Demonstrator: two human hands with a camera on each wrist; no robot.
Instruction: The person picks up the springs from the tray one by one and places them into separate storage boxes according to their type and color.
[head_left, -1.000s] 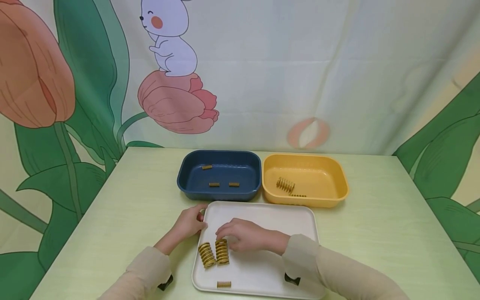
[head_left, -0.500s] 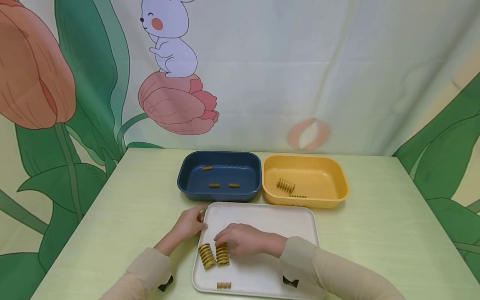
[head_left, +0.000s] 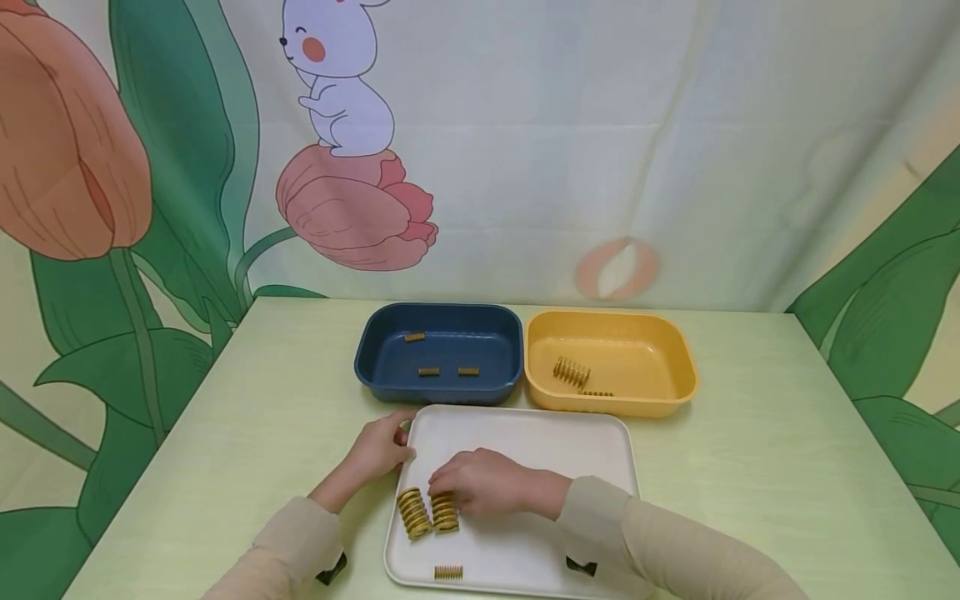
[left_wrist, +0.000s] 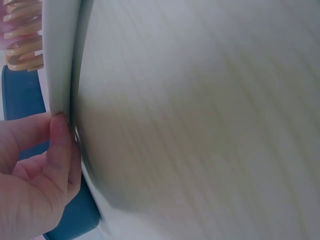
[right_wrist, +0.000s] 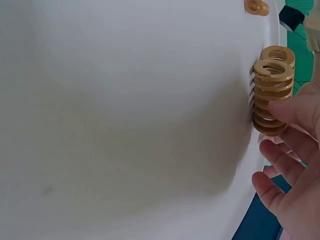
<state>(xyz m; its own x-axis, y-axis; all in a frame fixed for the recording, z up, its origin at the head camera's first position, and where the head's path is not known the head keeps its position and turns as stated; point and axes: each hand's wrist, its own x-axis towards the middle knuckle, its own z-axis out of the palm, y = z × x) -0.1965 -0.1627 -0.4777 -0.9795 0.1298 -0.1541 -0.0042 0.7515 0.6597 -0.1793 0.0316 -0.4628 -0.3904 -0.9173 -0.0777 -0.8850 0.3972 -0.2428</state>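
Note:
A thick gold coil spring lies on the white tray, and my right hand pinches its far end. In the right wrist view the thumb presses the coils of that spring, while the other fingers spread beside it. Just left of it lies a second thick spring. Close to the tray's near edge is a small thin spring. My left hand holds the tray's left rim; the left wrist view shows its fingertips pinching that rim.
Behind the tray stands a dark blue bin with three small springs inside. Beside it a yellow bin holds one thicker spring and a smaller one. A printed curtain hangs behind the table.
My right hand has come down slightly toward me onto the far end of the right thick spring and taken hold of it. The left hand stays at the tray rim.

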